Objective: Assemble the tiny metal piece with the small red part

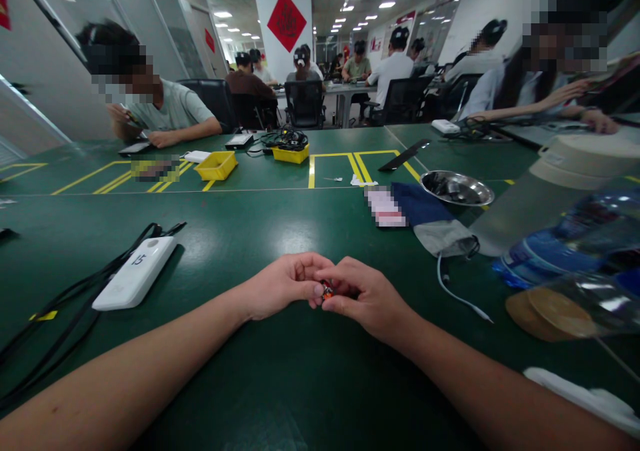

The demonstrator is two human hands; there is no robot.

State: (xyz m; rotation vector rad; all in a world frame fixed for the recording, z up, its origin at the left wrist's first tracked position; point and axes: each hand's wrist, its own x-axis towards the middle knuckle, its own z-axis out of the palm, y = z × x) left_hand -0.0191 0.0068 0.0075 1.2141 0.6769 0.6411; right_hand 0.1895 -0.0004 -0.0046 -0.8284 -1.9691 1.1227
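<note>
My left hand [285,284] and my right hand [367,298] meet over the green table [280,224], fingers curled together. Between the fingertips of both hands sits a tiny red and orange part [327,291], too small to make out further. Both forearms rest on the table, coming in from the bottom corners. A white power bank [135,272] marked 15, with black cables, lies to the left of my left forearm.
A steel bowl [457,188], a dark blue cloth [420,204] and a grey pouch [443,238] lie at right, with a white cable [457,294]. Plastic bottles [565,238] crowd the right edge. Yellow trays [216,165] stand farther back. Other people sit around the tables.
</note>
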